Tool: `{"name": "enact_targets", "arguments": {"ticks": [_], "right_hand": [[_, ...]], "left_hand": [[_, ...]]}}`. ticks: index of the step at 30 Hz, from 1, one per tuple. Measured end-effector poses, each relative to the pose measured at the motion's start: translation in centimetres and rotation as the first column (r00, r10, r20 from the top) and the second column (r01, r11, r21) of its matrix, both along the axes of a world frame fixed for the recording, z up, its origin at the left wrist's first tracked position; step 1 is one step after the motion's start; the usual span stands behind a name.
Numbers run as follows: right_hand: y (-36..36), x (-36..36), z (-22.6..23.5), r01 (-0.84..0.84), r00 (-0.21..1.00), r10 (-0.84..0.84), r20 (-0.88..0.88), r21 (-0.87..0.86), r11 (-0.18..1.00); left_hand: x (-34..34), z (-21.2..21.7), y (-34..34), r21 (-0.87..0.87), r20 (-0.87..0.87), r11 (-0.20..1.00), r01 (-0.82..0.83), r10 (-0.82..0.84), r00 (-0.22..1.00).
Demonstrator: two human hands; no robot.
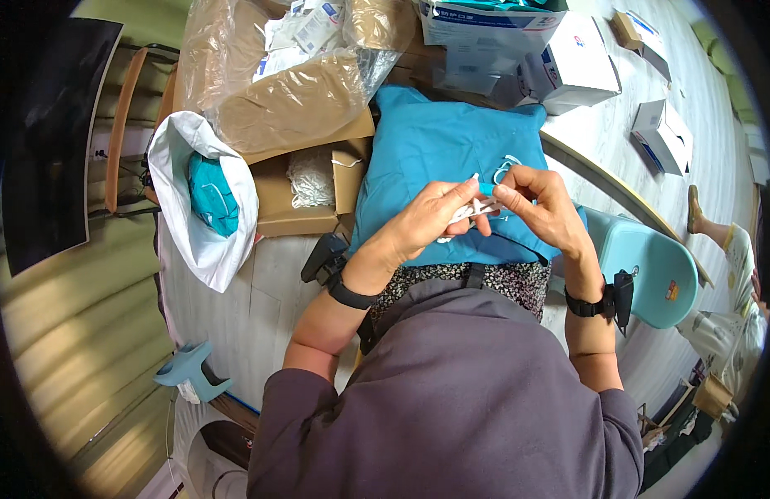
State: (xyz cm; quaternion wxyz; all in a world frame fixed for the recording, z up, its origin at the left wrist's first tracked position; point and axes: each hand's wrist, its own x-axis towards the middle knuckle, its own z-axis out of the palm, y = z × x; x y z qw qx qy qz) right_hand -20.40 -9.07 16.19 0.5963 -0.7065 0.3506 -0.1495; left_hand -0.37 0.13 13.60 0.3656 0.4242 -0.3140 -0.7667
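Observation:
My left hand (pixel 430 218) and my right hand (pixel 536 200) meet above a teal cloth (pixel 426 150) spread over my lap. Both pinch a small white looped cord or elastic strap (pixel 483 202) between the fingertips. A loop of it curls up by my right thumb (pixel 505 166). Each wrist carries a black band. The thing the strap belongs to is too small to make out.
An open cardboard box (pixel 297 195) with white stringy material stands left of the cloth. A white bag (pixel 203 204) holds teal fabric. Clear plastic bags and white cartons (pixel 580 62) lie beyond. A teal stool (pixel 655 270) is on the right, another person's foot (pixel 694 208) past it.

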Motion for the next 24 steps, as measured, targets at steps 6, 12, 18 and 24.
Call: {"name": "enact_targets", "arguments": {"ticks": [6, 12, 18, 24], "right_hand": [[1.1, -0.6, -1.6, 0.097, 0.962, -0.159, 0.221, 0.266, 0.959], [2.3, -0.3, -1.6, 0.288, 0.908, -0.382, 0.175, 0.402, 0.869], [3.7, -1.2, 1.6, 0.176, 0.974, -0.226, -0.019, -0.566, 0.806], [3.2, -3.6, 6.6, 0.051, 0.996, -0.083, -0.027, -0.589, 0.806]], "left_hand": [[-1.0, 1.0, -0.7, 0.047, -0.036, 0.999, -0.002, 0.004, 0.999], [-2.6, 0.3, 0.1, 0.055, -0.136, 0.998, -0.007, 0.014, 0.991], [-3.1, 0.9, 1.5, 0.156, -0.204, 0.988, 0.009, 0.023, 0.979], [-1.7, 5.9, 3.7, -0.092, -0.005, 0.992, 0.084, -0.085, 0.996]]}}
